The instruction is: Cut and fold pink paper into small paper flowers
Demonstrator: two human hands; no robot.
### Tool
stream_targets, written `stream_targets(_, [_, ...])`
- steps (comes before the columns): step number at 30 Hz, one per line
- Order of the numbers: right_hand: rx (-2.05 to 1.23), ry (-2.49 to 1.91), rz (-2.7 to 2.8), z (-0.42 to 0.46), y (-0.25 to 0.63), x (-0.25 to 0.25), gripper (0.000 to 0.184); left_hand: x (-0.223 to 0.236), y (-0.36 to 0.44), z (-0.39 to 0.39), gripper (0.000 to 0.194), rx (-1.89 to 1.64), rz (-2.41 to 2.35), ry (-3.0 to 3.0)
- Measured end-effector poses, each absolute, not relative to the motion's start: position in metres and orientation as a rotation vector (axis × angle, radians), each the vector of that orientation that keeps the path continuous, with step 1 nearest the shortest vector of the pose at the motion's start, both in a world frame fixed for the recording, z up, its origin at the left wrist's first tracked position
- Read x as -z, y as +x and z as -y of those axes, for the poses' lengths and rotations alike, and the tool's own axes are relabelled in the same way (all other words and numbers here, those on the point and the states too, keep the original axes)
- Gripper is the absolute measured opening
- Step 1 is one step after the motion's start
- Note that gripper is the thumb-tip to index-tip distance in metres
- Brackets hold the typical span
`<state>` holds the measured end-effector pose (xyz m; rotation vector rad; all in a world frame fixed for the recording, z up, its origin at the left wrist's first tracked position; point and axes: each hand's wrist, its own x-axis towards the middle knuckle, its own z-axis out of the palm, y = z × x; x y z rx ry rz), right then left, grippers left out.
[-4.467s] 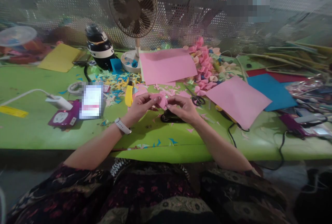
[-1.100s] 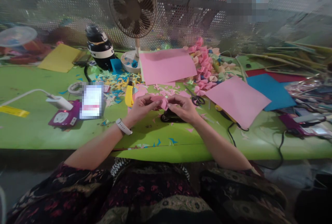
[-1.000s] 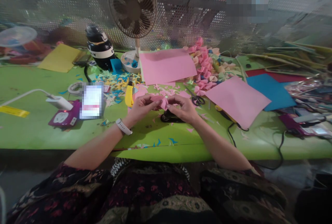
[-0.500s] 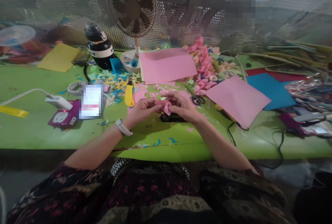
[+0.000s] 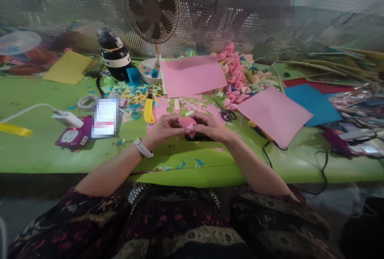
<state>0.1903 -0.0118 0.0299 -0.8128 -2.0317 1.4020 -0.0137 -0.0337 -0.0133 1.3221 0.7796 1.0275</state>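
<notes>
Between the fingertips of both hands is a small folded piece of pink paper [image 5: 187,122], shaped like a petal or flower. My left hand [image 5: 163,130] pinches its left side, a white band around the wrist. From the right, my right hand [image 5: 213,127] grips it with thumb and fingers closed. Under the hands lies a dark object [image 5: 201,137], partly hidden, whose kind I cannot make out. A yellow box cutter [image 5: 149,109] rests just beyond my left hand. Black-handled scissors [image 5: 228,115] lie beyond my right hand.
Pink sheets [image 5: 193,75] and a heap of folded pink paper pieces [image 5: 237,77] lie behind the hands. Paper scraps [image 5: 135,97] spread leftward. A fan [image 5: 152,9], a black bottle [image 5: 115,57], a lit phone [image 5: 105,117] and a blue sheet [image 5: 312,105] also stand or lie around.
The pink paper piece has turned between my fingers and shows a wider face. My right fingers have shifted slightly on it and lowered. Small pale scraps beyond the hands are now more visible.
</notes>
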Motion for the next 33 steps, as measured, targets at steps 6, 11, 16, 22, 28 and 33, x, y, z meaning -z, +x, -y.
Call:
stream_targets(6, [-1.305, -0.809, 2.122, 0.012, 0.191, -0.032, 0.018, 0.009, -0.012, 0.036, 0.034, -1.028, -0.790, 1.325])
stream_targets(11, [-1.322, -0.824, 2.009, 0.012, 0.197, -0.035, 0.024, 0.006, -0.013, 0.034, 0.033, -1.095, -0.793, 1.354])
stream_targets(16, [-1.207, -0.852, 2.037, 0.013, 0.198, -0.034, 0.019, 0.010, -0.014, 0.033, 0.036, -1.058, -0.816, 1.367])
stream_targets(22, [-0.878, -0.867, 2.154, 0.018, 0.188, -0.028, 0.023, 0.017, -0.015, 0.031, 0.038, -0.988, -0.747, 1.401])
stream_targets(28, [-0.898, -0.876, 1.988, 0.014, 0.187, -0.026, 0.026, 0.012, -0.017, 0.027, 0.033, -1.057, -0.735, 1.405])
stream_targets(33, [-0.912, -0.905, 1.940, 0.010, 0.189, -0.027, 0.026, 0.004, -0.019, 0.025, 0.037, -1.049, -0.752, 1.391])
